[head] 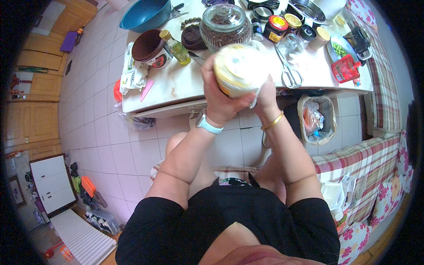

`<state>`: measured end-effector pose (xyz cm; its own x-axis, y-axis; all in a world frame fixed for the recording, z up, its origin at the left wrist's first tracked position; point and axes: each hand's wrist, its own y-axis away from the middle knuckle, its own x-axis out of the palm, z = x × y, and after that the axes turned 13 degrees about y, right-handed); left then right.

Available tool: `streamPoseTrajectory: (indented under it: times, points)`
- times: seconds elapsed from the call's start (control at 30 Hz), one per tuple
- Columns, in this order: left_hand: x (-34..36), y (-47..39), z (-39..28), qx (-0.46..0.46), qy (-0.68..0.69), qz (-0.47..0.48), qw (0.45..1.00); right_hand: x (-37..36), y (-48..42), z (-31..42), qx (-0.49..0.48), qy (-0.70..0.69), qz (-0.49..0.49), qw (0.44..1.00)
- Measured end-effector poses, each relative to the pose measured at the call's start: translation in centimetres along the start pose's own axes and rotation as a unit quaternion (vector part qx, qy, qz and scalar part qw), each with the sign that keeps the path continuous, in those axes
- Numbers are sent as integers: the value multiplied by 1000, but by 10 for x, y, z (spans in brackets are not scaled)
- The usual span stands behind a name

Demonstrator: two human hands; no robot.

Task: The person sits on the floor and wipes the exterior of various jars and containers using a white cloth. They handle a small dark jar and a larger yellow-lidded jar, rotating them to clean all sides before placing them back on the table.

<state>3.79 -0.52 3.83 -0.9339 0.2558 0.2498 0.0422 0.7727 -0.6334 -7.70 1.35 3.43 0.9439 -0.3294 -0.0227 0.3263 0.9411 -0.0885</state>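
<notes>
Above the near edge of the table I hold a round container with a pale, overexposed top and some yellow on its side. Its top faces up toward me, and glare and blur hide its details. My left hand wraps around its left and near side. At its right side is my right hand, fingers mostly hidden, with a white cloth or tissue against the container. Just behind stands a lidded glass jar of dark dried material. Steel scissors lie to the right.
On the left stand a brown tub, a green-yellow glass bottle and a blue basin. Several jars, a bowl of green fruit and a red pouch are on the right. A lined waste bin stands below.
</notes>
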Motion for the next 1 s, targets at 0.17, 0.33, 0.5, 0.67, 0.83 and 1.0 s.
streamPoseTrajectory:
  times: [0.17,0.33,0.5,0.67,0.83,1.0]
  points:
    - [-8,2,10,89,-53,91,990,-4,-6,-41,191,-381,88,900]
    - [-24,-15,18,88,-51,-91,991,25,20,-4,58,-93,41,993]
    - [-34,-21,17,-2,81,-193,978,44,42,9,-63,-44,33,997]
    - [-6,-5,7,33,-51,-95,994,26,18,6,174,-304,23,936]
    - [7,2,-1,55,-80,5,995,3,-1,-1,237,-417,119,869]
    - [-12,-12,9,-41,-16,14,999,3,-3,10,252,-387,146,875]
